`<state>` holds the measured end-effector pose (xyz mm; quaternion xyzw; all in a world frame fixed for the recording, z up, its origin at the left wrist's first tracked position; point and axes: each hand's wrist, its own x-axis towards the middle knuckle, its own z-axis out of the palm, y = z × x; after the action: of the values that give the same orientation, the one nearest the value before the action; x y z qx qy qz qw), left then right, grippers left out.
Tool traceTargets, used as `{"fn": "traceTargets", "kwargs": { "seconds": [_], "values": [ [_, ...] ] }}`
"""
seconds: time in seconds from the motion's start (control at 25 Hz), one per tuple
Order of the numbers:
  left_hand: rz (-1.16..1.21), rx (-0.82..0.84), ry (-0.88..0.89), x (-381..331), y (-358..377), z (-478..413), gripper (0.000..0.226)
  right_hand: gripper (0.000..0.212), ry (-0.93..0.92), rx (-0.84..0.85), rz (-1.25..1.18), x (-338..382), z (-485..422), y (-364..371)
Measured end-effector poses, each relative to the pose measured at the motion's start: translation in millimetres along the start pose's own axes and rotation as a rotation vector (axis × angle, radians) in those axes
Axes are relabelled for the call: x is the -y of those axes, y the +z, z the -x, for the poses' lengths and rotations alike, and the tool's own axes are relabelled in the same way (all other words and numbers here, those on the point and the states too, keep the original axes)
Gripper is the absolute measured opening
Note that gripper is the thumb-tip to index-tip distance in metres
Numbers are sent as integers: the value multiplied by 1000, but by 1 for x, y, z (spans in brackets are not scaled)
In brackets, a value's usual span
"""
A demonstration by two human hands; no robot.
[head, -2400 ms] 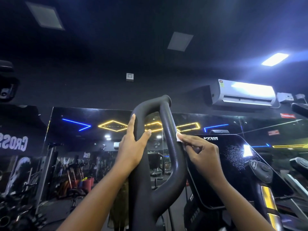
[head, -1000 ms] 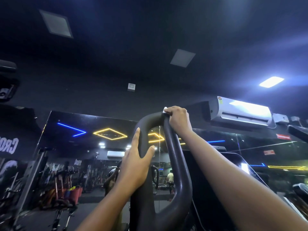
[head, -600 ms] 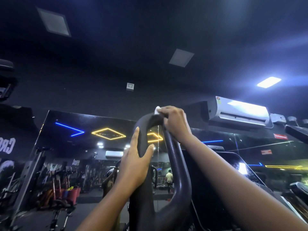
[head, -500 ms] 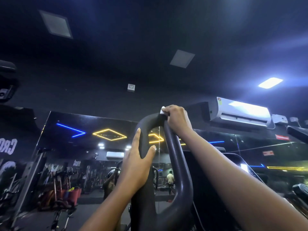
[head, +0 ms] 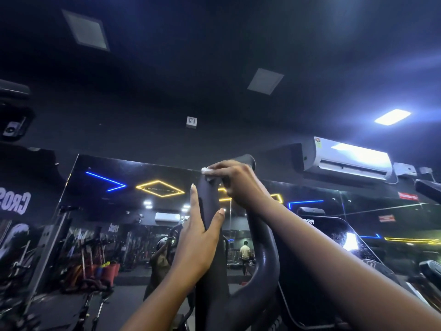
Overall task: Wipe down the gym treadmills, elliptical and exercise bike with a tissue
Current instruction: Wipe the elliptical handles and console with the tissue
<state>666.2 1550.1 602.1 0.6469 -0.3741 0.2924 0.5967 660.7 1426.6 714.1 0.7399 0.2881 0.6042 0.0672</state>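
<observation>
Tissue is pinched onto the handle top by the right hand; the left hand (flat, thumb spread) is laid lower.

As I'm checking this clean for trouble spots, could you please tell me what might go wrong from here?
1. The tissue is a small wad under the right hand on the curved top of the handle; it might tear or slip out.
2. The left hand only braces the handle with straight fingers, so it could swing if pushed hard.
3. The patch beneath that hand may go unwiped.
</observation>
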Motion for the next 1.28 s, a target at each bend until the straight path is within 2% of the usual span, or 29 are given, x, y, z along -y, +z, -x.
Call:
{"fn": "traceTargets", "kwargs": {
  "seconds": [0.12, 0.2, 0.32, 0.48, 0.72, 0.92, 1.04, 1.2, 1.28],
  "values": [
    [-5, 15, -7, 2, 2, 6, 66, 38, 361, -178, 80, -26, -2, -9],
    [15, -4, -11, 2, 3, 6, 64, 32, 426, -143, 136, -30, -1, -4],
    [19, -8, -27, 1, 4, 8, 61, 31, 398, -138, 106, -10, 6, 11],
    [13, -10, -51, 0, 5, 8, 60, 31, 397, -185, -164, 21, 24, 16],
    [120, -14, -41, -4, 2, 29, 75, 35, 370, -172, -359, 54, 66, 7],
    [188, -14, -28, 4, 5, 49, 72, 37, 160, -66, -215, 59, 96, -14],
    [192, -23, -32, 5, 6, 49, 71, 43, 186, -89, -104, 35, 52, -21],
    [220, -14, -36, 6, 7, 48, 70, 22, 35, 129, 94, 23, -2, -8],
    [258, -20, -34, 5, 6, 51, 71, 24, 9, 137, 139, 32, 7, -5]
  ]
}}
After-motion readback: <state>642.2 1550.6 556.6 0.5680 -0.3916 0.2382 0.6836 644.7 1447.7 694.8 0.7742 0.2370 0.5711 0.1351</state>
